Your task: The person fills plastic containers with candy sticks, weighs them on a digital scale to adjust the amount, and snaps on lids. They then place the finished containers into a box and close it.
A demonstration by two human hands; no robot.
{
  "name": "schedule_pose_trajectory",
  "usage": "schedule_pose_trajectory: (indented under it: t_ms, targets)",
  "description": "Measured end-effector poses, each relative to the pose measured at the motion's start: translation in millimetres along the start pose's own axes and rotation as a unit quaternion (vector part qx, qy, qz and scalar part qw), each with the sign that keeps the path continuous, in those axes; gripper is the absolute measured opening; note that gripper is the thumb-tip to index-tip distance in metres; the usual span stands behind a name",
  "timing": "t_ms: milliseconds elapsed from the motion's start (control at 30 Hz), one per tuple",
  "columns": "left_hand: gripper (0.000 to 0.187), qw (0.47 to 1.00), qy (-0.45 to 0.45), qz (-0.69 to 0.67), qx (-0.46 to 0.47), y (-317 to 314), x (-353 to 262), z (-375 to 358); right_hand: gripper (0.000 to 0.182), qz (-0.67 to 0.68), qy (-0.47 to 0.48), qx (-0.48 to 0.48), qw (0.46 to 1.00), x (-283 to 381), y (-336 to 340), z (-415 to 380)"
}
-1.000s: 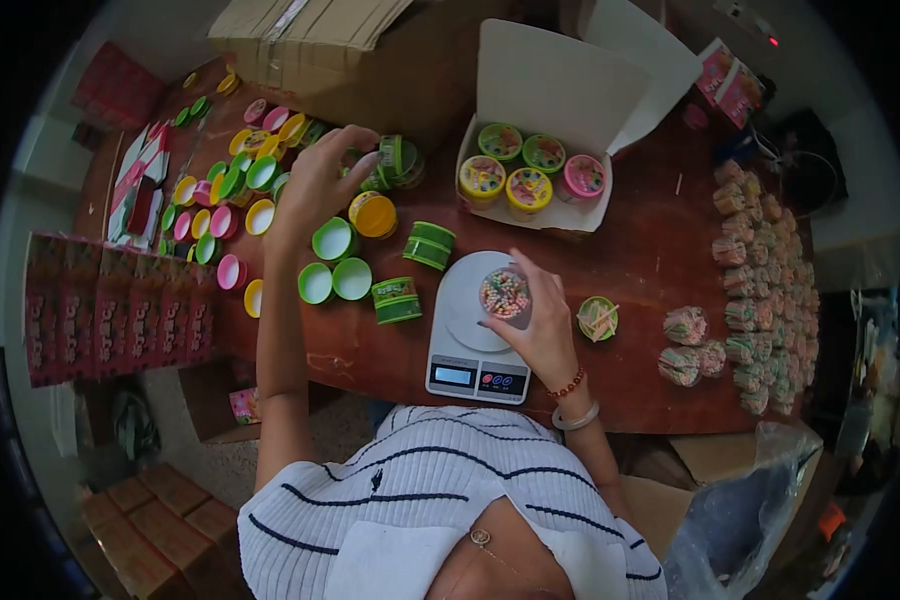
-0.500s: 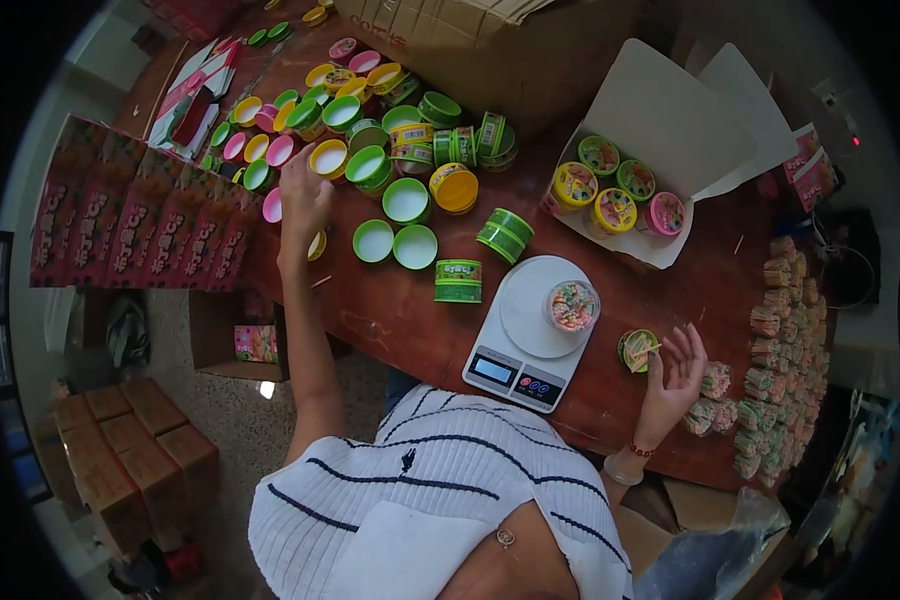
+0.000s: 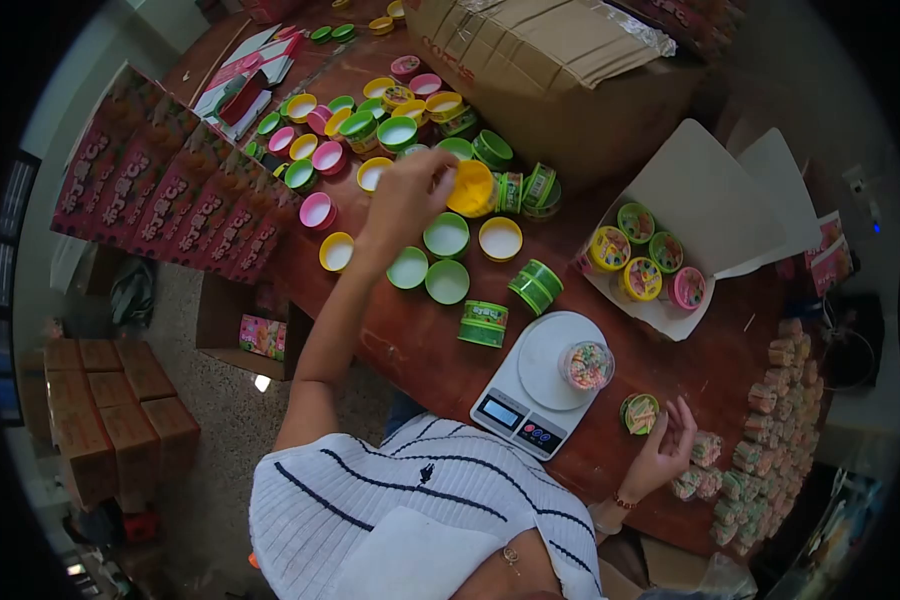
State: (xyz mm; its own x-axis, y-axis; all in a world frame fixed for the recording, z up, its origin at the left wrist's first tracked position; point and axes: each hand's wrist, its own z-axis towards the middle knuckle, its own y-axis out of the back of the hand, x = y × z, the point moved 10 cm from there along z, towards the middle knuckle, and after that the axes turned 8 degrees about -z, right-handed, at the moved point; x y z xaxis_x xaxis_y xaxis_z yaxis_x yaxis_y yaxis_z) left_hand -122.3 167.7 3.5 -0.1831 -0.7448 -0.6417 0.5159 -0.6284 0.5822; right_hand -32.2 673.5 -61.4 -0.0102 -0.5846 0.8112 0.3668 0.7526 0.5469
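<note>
My left hand (image 3: 410, 198) reaches over the pile of round tubs, its fingertips pinched at the edge of a yellow lid (image 3: 472, 188). A yellow tub (image 3: 500, 239) with a white inside stands just below and right of it. Green tubs (image 3: 447, 282) with pale insides sit nearer to me. My right hand (image 3: 663, 448) rests at the right, palm up with loosely bent fingers and the thumb apart. Right by its thumb is a small green tub (image 3: 639, 413) holding pale sticks. On the white kitchen scale (image 3: 537, 385) stands a clear cup (image 3: 587, 366) of multicoloured pieces.
Right of the scale, an open white box (image 3: 705, 195) holds several lidded tubs. Rows of wrapped bundles (image 3: 765, 440) line the table's right edge. A large cardboard box (image 3: 560, 80) stands at the back. Pink printed cartons (image 3: 170, 180) stand at the left.
My left hand has moved right across the tubs and taken hold of the yellow lid, leaving a white-lined yellow tub showing. My right hand's fingers have curled in slightly. The view has shifted.
</note>
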Motion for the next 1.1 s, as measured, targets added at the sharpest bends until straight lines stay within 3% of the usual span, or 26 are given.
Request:
schedule_pose_trajectory:
  t_ms: [100,200,233,267,300,367,433,467,500,600,667,733,800,833,900,933,1033,1100]
  targets:
    - [0.018,0.985,0.038,0.109,-0.128,79.2,84.5,48.6,0.026,-0.015,-0.009,-0.02,1.0,-20.7,12.9,7.8]
    - [0.027,0.96,0.232,0.139,-0.068,147.2,230.0,99.8,0.023,-0.038,-0.023,-0.026,0.999,-25.2,13.0,19.5]
    - [0.035,0.95,0.192,0.183,-0.163,184.3,272.3,110.3,0.022,-0.058,-0.018,-0.023,0.998,-24.4,18.3,20.5]
    - [0.041,0.947,0.229,0.153,-0.167,206.5,283.5,115.6,0.022,-0.068,-0.019,-0.018,0.997,-23.5,21.0,20.3]
    - [0.043,0.939,0.295,0.048,-0.169,221.9,355.0,119.6,0.022,-0.06,-0.023,-0.022,0.998,-21.7,19.4,21.5]
    - [0.045,0.955,0.22,-0.064,-0.188,213.4,348.7,117.7,0.022,-0.053,-0.025,-0.022,0.998,-24.7,12.5,27.4]
    - [0.043,0.986,0.141,0.063,-0.055,165.4,230.0,93.5,0.025,-0.058,-0.018,-0.022,0.998,-33.0,11.5,25.1]
    - [0.037,0.989,0.129,0.061,0.027,134.0,172.5,72.5,0.025,-0.066,-0.025,-0.019,0.997,-33.2,11.6,23.2]
    - [0.034,0.981,0.157,0.058,0.102,110.1,158.0,49.9,0.023,-0.067,-0.022,-0.016,0.997,-29.7,8.9,23.5]
    - [0.041,0.955,0.217,0.032,0.199,73.2,142.2,-18.7,0.021,-0.076,-0.03,-0.013,0.997,-26.2,7.9,22.7]
    - [0.056,0.971,0.177,0.065,0.145,64.5,170.0,-54.5,0.021,-0.078,-0.025,-0.004,0.997,-26.1,8.2,23.1]
    - [0.067,0.962,0.172,0.142,0.156,45.7,178.5,-67.3,0.021,-0.072,-0.013,-0.008,0.997,-28.9,6.8,23.5]
    - [0.07,0.989,0.113,0.088,0.02,42.9,177.0,-63.6,0.023,-0.089,0.034,0.002,0.995,-30.2,3.2,21.2]
    - [0.072,0.991,0.077,0.11,0.0,39.4,173.0,-60.4,0.022,-0.092,0.018,0.015,0.995,-28.4,0.6,19.4]
    - [0.067,0.989,0.144,0.021,-0.017,31.4,202.9,-60.3,0.021,-0.096,0.031,-0.009,0.995,-14.8,1.1,16.3]
    - [0.067,0.984,0.172,0.046,-0.024,34.4,194.4,-56.8,0.019,-0.135,0.049,-0.017,0.99,2.0,3.3,14.4]
    - [0.079,0.968,0.226,0.009,-0.11,45.4,239.3,-59.2,0.018,-0.134,0.054,-0.028,0.989,0.2,14.4,5.0]
    - [0.098,0.96,0.253,-0.011,-0.116,40.9,255.6,-59.4,0.017,-0.105,0.032,-0.037,0.993,-11.0,19.4,-0.1]
